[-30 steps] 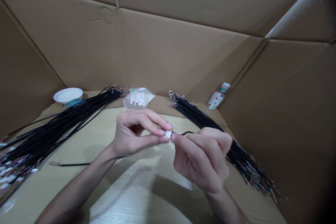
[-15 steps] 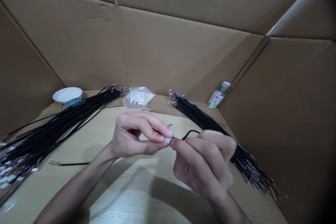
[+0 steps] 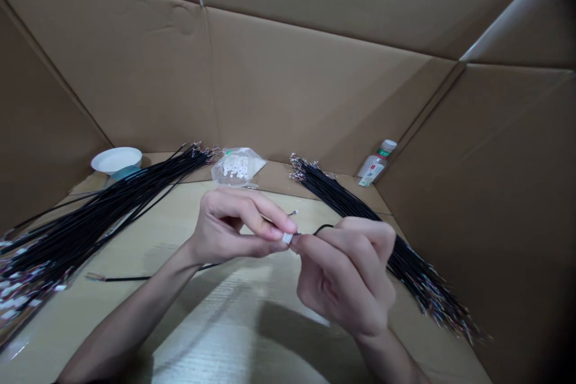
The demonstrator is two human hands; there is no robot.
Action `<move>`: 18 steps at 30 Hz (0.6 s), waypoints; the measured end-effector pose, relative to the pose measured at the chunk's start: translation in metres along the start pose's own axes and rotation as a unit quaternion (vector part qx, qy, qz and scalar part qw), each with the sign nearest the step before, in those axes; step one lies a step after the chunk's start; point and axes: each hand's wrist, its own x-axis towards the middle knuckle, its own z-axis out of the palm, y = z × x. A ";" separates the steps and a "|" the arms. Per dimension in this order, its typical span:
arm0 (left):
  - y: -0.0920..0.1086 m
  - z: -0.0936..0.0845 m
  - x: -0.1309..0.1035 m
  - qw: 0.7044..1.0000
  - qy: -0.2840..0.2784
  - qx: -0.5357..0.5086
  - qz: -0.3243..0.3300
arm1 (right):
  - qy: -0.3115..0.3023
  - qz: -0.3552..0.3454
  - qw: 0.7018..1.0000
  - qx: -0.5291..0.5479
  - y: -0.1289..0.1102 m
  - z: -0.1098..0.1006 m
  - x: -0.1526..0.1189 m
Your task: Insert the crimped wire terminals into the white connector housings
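Note:
Between thumb and fingertips, my left hand (image 3: 238, 222) pinches a small white connector (image 3: 287, 238) near the middle of the view. Close against it on the right, my right hand (image 3: 346, 270) is closed, its thumb and index finger pinching thin wires at the connector. A black cable (image 3: 323, 227) runs out from behind my right fingers. Part of a black cable with bare coloured wire ends (image 3: 128, 279) lies on the table, passing behind my left forearm. The exact wire ends at the connector are hidden by my fingertips.
Bundles of black cables lie at the left (image 3: 121, 198) and right (image 3: 346, 198). A clear bag of small white parts (image 3: 238, 167) sits at the back, a white bowl (image 3: 116, 160) at back left, a bottle (image 3: 377, 163) at back right. Cardboard walls (image 3: 324, 90) surround the table.
My right hand has shifted slightly left and up, and less of the black cable beside it shows. My left hand keeps its pinch on the connector.

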 end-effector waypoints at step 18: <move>-0.019 0.005 -0.009 0.978 0.091 -0.161 -0.100 | -0.040 0.119 0.987 0.102 0.001 -0.005 0.017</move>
